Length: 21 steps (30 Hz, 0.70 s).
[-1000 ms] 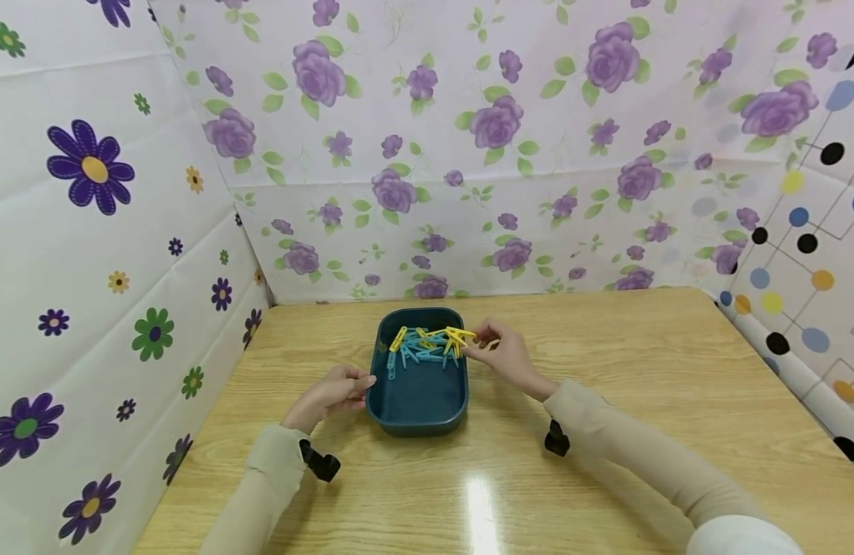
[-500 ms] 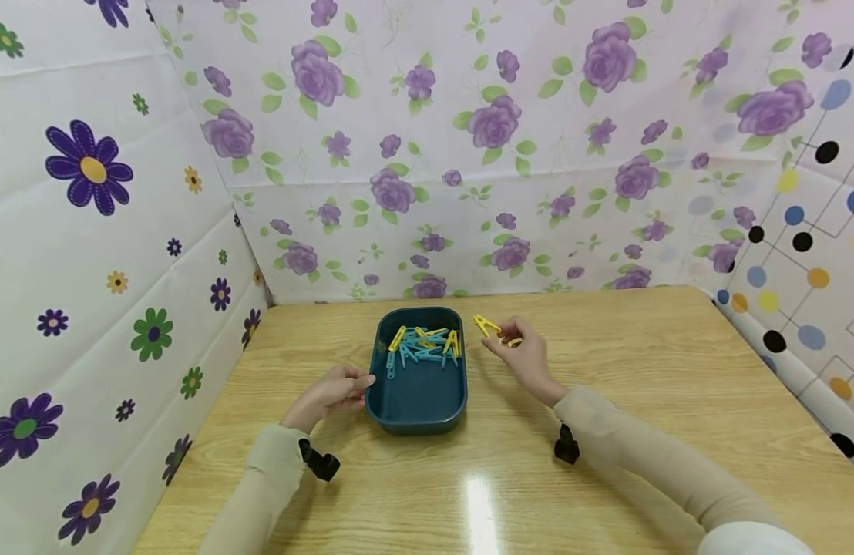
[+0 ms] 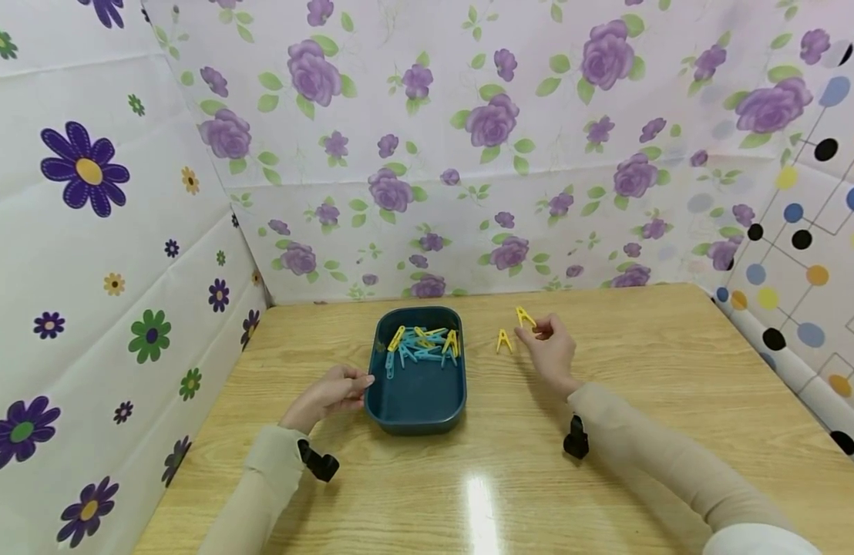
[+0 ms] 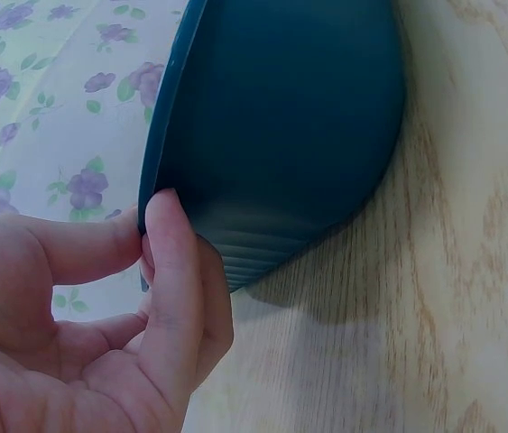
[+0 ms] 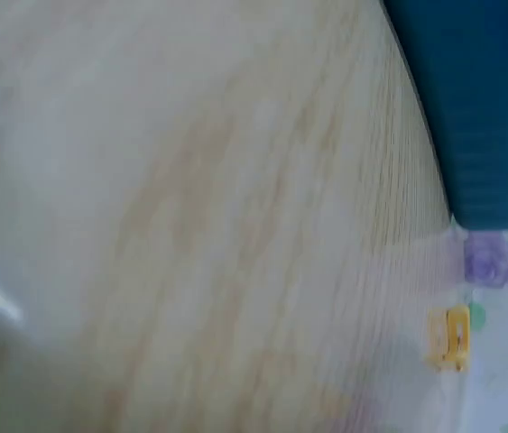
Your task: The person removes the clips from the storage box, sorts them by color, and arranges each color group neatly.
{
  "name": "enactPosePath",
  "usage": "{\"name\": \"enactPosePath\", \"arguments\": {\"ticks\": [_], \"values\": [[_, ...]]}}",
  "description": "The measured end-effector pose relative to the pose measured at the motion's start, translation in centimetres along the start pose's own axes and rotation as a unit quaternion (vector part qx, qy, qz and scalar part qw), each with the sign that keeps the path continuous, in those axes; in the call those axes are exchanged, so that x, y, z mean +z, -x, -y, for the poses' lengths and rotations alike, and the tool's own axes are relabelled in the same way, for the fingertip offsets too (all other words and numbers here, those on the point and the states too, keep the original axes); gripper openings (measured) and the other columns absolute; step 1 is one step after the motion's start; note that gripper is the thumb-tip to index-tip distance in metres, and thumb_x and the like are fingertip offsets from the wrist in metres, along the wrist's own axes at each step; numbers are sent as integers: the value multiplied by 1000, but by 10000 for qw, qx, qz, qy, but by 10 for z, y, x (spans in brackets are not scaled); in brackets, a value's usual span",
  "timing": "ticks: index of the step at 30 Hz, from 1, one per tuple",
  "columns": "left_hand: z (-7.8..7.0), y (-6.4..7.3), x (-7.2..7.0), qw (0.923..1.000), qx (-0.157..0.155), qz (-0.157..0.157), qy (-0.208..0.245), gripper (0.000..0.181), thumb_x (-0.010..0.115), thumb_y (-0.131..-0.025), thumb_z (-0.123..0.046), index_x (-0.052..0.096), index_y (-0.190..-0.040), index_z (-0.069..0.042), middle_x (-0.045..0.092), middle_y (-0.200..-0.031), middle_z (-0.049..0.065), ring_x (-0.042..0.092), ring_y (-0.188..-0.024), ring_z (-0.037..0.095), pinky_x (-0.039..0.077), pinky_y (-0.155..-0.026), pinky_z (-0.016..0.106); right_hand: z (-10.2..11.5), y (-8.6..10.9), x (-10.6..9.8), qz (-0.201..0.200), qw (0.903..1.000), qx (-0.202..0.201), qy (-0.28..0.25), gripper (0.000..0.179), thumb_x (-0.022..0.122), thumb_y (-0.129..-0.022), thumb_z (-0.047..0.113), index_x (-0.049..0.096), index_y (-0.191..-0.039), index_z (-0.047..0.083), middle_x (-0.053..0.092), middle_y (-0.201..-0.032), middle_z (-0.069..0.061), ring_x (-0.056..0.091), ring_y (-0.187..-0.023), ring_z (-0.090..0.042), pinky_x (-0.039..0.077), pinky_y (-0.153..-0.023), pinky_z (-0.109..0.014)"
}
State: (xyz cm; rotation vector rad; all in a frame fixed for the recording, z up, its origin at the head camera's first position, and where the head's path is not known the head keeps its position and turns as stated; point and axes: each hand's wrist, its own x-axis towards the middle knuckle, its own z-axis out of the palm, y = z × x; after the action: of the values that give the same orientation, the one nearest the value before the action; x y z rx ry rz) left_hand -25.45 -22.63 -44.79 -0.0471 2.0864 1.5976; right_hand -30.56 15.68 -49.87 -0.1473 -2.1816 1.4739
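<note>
My left hand pinches the left rim of a dark teal plastic bin; in the left wrist view, thumb and fingers grip its edge. A pile of blue clothespins and several yellow clothespins lies toward the far end of the bin. Right of the bin, my right hand holds a yellow clothespin between thumb and fingers. Another yellow clothespin stands on the table between the bin and that hand. The right wrist view shows a yellow clothespin but not the hand.
The wooden table runs up to a flowered cloth at the back. More patterned cloth hangs along the left and right sides. Each wrist wears a black camera mount.
My right hand has drawn a yellow clothespin away from the bin and moved right with it. A second yellow clothespin now shows on the table beside the bin. My left hand stays put.
</note>
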Motion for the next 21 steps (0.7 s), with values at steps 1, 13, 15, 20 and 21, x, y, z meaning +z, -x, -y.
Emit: {"name": "enactPosePath", "arguments": {"ticks": [1,13,15,20,21], "values": [[0,0,0,10000,-18,-38,-4,19,51,-101,-16,58,-94,0,51,-64,-2,52,-55,5,50,-56,18,-1,-1,-1,-6,9999,125,39,32,79,-81,22,58,-95,3,61,-90,-13,54,-76,-15,42,-64,-20],[2,-2,0,9999,-115,-126,-27,28,52,-101,-16,55,-112,10,55,-70,-1,54,-59,5,52,-59,18,-9,-12,-12,485,9893,1303,441,33,76,-84,26,55,-96,5,56,-90,-7,49,-74,-15,41,-61,-25],[1,-2,0,9998,-126,-144,-17,29,52,-101,-16,55,-113,10,55,-70,-1,54,-59,5,52,-59,18,-9,-12,-13,653,9862,1443,475,33,76,-83,27,55,-96,5,56,-91,-7,49,-73,-16,41,-57,-24],[1,-3,1,9998,-127,-157,-3,27,52,-101,-16,56,-112,9,55,-71,-1,54,-59,6,51,-59,18,-9,-11,-10,973,9791,1702,536,32,77,-82,23,54,-96,5,55,-95,-9,51,-77,-17,43,-58,-23],[1,-3,1,9998,-118,-154,0,27,52,-101,-16,56,-112,9,55,-70,-1,54,-59,6,51,-59,19,-9,-11,-10,1012,9780,1744,536,33,78,-82,23,54,-96,5,55,-95,-9,51,-77,-18,43,-59,-23]]}}
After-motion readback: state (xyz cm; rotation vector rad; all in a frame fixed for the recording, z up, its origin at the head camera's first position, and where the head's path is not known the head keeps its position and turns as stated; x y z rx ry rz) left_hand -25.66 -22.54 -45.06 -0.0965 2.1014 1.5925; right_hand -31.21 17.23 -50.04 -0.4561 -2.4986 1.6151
